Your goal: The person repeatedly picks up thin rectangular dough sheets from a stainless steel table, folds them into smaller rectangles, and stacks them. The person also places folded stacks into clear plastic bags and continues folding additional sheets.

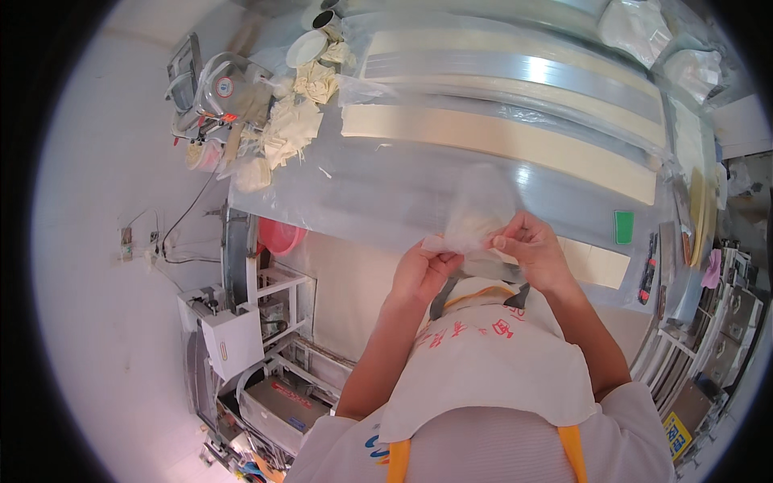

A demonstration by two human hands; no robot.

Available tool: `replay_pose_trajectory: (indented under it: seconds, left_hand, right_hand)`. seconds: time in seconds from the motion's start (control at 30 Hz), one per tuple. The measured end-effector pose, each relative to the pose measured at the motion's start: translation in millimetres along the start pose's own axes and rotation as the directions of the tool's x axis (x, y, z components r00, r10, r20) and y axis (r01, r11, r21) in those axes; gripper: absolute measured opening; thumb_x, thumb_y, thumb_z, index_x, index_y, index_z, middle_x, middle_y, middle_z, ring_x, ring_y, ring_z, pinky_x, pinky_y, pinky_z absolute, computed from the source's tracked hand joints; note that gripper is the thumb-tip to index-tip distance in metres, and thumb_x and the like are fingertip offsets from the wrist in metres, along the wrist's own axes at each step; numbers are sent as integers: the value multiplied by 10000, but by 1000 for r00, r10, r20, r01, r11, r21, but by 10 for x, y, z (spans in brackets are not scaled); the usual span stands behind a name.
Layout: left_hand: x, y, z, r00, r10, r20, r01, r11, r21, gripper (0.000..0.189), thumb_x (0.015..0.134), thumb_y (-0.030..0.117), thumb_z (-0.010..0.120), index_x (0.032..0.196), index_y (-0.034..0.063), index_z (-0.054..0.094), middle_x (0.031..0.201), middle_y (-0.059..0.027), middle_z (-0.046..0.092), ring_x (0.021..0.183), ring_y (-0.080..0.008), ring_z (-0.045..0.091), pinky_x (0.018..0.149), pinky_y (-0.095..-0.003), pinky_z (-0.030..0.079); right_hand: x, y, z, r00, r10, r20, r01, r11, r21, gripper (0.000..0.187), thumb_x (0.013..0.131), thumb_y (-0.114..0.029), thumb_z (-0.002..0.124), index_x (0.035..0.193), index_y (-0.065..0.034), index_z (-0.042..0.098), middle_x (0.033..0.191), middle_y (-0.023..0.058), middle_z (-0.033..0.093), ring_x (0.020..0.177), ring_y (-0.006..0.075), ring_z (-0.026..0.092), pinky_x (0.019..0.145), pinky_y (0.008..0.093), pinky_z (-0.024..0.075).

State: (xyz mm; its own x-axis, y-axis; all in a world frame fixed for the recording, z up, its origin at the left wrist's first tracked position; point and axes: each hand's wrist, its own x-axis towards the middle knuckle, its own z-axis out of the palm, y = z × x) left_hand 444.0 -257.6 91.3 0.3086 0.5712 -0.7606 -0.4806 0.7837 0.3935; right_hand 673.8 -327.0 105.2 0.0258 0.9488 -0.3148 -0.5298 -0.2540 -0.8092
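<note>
My left hand (pixel 427 268) and my right hand (pixel 528 247) pinch the near edge of a thin clear plastic bag (pixel 477 208) in front of my apron. Something pale shows through the bag's lower part; what it is cannot be told. Beyond the bag, a long strip of pale dough sheet (pixel 495 139) lies across the metal worktop (pixel 392 181). Further back, more wide dough sheets lie under clear plastic film, with a shiny metal strip across them. Partly behind my right hand, cut pale dough pieces (pixel 595 262) lie near the front edge.
Dough scraps (pixel 293 130) are heaped at the worktop's left, beside a metal machine (pixel 232 90). On the right are a green block (pixel 623 227), a red-and-black utility knife (pixel 648 268) and long blades. A red basin (pixel 281 234) sits below the left edge. Plastic bags (pixel 635 30) lie back right.
</note>
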Motion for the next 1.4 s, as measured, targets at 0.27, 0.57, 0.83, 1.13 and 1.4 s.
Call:
replay_pose_trajectory:
  seconds: [0.27,0.57,0.83,1.13,1.4]
  left_hand:
    - [672,1115,-1039,995,101,-17,-96,980,175,101,1054,10,600,980,79,609,861,23,578,606,-72,466,516,-249,367]
    - [551,1613,-666,967,119,226,-215,857,468,136,1128,240,639,1113,106,625,861,35,577,609,-53,451,499,-244,323]
    - [521,1454,-1264,696,360,621,-585,-216,782,208,995,155,770,1123,71,630,899,-74,599,751,-262,618,686,-386,517]
    - [1189,1833,-1788,998,22,67,-24,999,26,99,988,22,713,962,91,648,798,4,571,681,-181,577,630,-336,456]
    - [827,2079,-1537,953,118,279,-295,575,763,194,913,47,763,866,114,587,704,46,449,587,-81,414,528,-275,307]
  right_hand:
    - [347,616,537,990,-84,113,6,826,564,62,1084,-80,689,1091,-65,629,985,64,722,904,173,702,868,364,612]
    - [576,188,1017,981,159,-108,-188,917,-353,592,1007,-199,754,1533,-82,508,1062,78,714,948,215,706,785,379,573]
    - [1159,405,1068,978,-177,-114,-59,289,-956,513,824,60,695,1316,-83,699,1020,192,712,854,372,689,786,449,572]
    - [1366,1088,1041,862,-446,-240,-149,231,-962,413,792,137,606,1152,-40,704,940,175,670,835,378,685,771,479,555]
    - [1754,690,818,836,124,-535,-96,992,81,235,954,80,593,1115,-36,719,1030,44,691,785,145,637,692,307,551]
